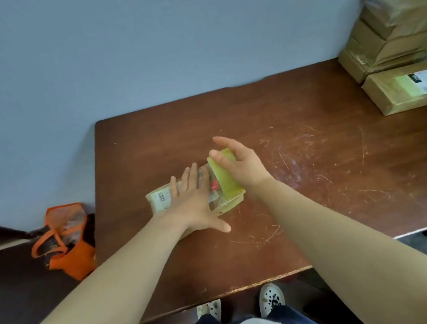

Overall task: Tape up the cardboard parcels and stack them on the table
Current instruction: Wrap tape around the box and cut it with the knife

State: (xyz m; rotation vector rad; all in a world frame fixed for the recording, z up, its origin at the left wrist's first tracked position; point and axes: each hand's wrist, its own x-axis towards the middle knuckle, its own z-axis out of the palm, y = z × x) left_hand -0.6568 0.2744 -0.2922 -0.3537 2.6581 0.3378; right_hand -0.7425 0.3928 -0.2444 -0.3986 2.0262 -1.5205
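Observation:
A small cardboard parcel (160, 199) with a white label lies in the middle of the brown table (307, 174). My left hand (195, 201) lies flat on top of it, fingers straight, thumb spread toward me. My right hand (238, 164) grips a yellow-green tape roll (226, 179) at the parcel's right end, with a strip of tape running down over the parcel's edge. A little red shows under the tape. At the table's far right stands a stack of taped cardboard parcels (398, 26), and one more labelled parcel (409, 90) sits in front of that stack.
An orange bag (65, 243) sits on the dark floor left of the table. A grey wall runs behind the table. The table's near edge is just above my shoes (270, 298). The tabletop right of my hands is scratched.

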